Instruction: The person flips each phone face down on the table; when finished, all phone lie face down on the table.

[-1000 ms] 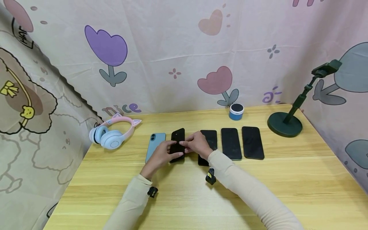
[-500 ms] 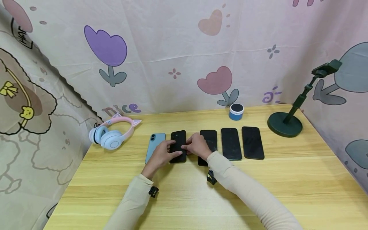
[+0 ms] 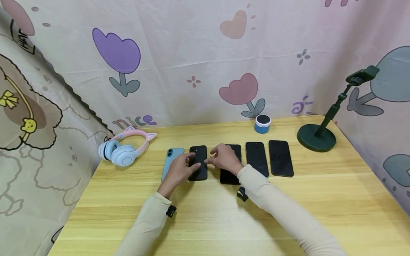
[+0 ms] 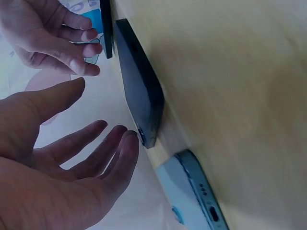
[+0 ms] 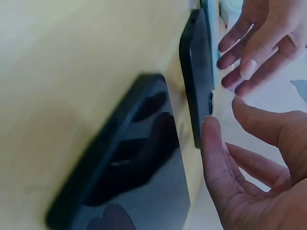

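A black phone [image 3: 200, 156] lies flat with its camera side up on the wooden table. Just over it hovers my left hand [image 3: 178, 171], thumb and fingers spread apart, nothing held; in the left wrist view its fingertips come close to the phone's edge. To the right, my right hand [image 3: 225, 158] is raised with loosely bent fingers, between that phone and a dark phone [image 3: 229, 176] lying screen up partly beneath the hand. A light-blue phone [image 3: 169, 161], camera side up, lies left of the black one, partly covered by my left hand.
Two more dark phones, a middle-right one [image 3: 257, 156] and a rightmost one [image 3: 280, 158], continue the row. Pink-and-blue cat-ear headphones [image 3: 125, 154] sit at the left. Behind stand a small blue speaker [image 3: 262, 127] and a dark green stand [image 3: 316, 138], before a patterned curtain [image 3: 179, 53].
The black phone, tilted up between both hands a second ago, now lies flat. My fingers have let go of it, and my right hand has drawn away to the right.
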`<state>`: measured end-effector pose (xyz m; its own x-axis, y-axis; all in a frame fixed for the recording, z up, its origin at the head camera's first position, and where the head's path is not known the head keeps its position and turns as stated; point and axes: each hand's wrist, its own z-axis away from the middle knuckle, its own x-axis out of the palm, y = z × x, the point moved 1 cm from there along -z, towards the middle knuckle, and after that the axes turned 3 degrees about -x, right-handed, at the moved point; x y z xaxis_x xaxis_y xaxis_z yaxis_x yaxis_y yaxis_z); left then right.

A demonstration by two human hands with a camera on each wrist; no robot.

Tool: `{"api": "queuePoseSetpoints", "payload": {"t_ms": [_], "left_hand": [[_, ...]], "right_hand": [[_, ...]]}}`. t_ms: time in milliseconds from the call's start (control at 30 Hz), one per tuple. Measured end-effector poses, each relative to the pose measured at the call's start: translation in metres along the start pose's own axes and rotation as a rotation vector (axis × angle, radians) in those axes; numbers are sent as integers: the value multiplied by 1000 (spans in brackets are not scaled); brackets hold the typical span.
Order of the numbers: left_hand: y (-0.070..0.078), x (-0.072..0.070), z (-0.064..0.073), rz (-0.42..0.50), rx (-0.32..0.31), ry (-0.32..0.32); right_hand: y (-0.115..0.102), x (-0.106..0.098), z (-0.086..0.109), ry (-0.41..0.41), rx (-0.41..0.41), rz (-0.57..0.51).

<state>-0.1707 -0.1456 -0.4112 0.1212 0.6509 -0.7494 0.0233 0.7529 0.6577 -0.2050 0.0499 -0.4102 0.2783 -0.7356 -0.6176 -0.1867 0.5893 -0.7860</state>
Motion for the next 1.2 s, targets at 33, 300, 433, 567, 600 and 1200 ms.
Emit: {"api": "queuePoseSetpoints", "payload": {"t_ms": [33, 300, 433, 567, 600, 1200], "left_hand": [[2, 0, -1, -5, 13, 2], [16, 11, -6, -39, 46, -5], [24, 18, -8, -65, 49, -22], [30, 24, -10, -101, 61, -51], [32, 26, -11, -107, 64, -58], [43, 51, -17, -133, 148, -132]], "right_hand": [[1, -4, 1, 3, -4, -1], [13, -33, 8, 3, 13, 26], [20, -45, 15, 5, 58, 47], [29, -53, 19, 1, 76, 86], [31, -55, 20, -1, 79, 92], [56, -61, 31, 25, 156, 96]]}}
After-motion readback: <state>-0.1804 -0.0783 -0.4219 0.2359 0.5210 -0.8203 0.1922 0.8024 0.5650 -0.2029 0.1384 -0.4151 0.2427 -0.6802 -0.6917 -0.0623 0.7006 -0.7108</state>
